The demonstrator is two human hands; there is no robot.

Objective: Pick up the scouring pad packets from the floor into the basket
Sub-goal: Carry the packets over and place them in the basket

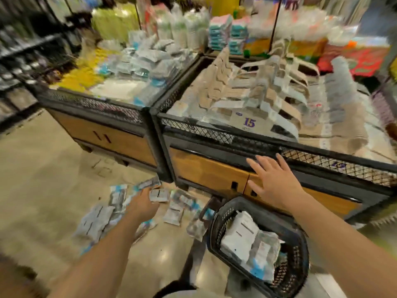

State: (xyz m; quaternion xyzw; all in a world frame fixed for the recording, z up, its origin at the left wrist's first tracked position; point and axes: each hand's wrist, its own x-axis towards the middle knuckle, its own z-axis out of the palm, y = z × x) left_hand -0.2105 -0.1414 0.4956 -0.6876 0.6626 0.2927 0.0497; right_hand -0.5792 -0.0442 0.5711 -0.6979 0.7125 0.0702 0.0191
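The packets (173,214) lay scattered on the floor (43,190) beside the basket (299,250), which already held several. Slick wrappers could slip from a hurried grab, or a toss could miss the rim. The left hand (142,204) was down among them, fingers hidden, grip unclear. The right hand (272,181) hung spread, holding nothing.

Mesh-rimmed display bins (206,168), price card (249,122)

left hand (142,206): grip hidden, blurred | floor packets (97,222): smeared | left shelves (19,61): blurred
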